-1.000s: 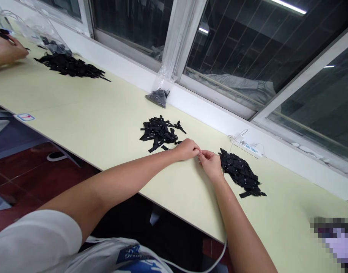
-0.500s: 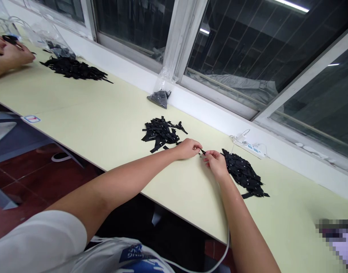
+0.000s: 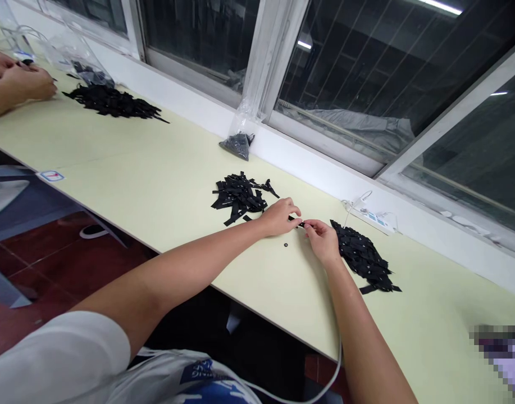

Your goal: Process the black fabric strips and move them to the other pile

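A short black fabric strip (image 3: pixel 300 225) stretches between my two hands, just above the table. My left hand (image 3: pixel 280 217) is closed on its left end, the fingers bent over it. At the other end, my right hand (image 3: pixel 323 240) pinches the strip between thumb and fingertips. On the table just below the hands lies a small round black piece (image 3: pixel 286 244), like a snap or button. Left of my left hand is a loose pile of black strips (image 3: pixel 238 193). Beyond my right hand spreads a denser pile of black strips (image 3: pixel 362 255), with small pale dots on some.
A clear plastic bag (image 3: pixel 239 143) with dark small pieces leans by the windowsill. A white power strip (image 3: pixel 373 220) with cables lies along the wall. At the far left, another person's hands (image 3: pixel 23 78) work beside a further black pile (image 3: pixel 114 102). A pixelated patch covers the lower right.
The small round piece, earlier close under my fingers, now lies on the table nearer to me. More of the strip shows between my hands, and my left fingers have lifted slightly.
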`<action>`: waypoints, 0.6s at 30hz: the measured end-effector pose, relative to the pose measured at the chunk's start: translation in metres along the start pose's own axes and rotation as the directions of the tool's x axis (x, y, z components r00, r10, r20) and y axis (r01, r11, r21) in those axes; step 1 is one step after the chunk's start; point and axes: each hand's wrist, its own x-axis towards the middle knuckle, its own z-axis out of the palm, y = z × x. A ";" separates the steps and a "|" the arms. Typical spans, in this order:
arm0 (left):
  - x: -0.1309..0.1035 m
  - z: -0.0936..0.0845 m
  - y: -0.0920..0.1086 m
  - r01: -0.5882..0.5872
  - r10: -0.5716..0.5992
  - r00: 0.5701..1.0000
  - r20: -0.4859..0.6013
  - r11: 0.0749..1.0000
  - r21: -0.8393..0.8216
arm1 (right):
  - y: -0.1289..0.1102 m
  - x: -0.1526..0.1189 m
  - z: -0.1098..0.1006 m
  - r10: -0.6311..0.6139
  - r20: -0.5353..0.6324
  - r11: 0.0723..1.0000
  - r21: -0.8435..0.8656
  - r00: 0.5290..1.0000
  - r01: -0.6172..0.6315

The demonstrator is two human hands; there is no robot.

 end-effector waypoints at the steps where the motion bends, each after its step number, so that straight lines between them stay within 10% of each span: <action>1: 0.000 0.000 0.001 -0.019 0.019 1.000 -0.018 1.000 -0.001 | 0.001 0.000 0.000 -0.009 -0.005 1.000 -0.003 1.000 0.009; 12: 0.004 0.000 0.001 0.051 -0.050 0.998 0.023 0.996 -0.076 | -0.015 -0.006 -0.005 -0.081 -0.182 0.983 -0.180 0.980 0.048; 18: 0.006 -0.005 -0.002 0.178 -0.191 0.975 -0.111 0.977 -0.118 | -0.034 -0.022 0.002 -0.098 0.350 0.962 -0.206 0.932 0.179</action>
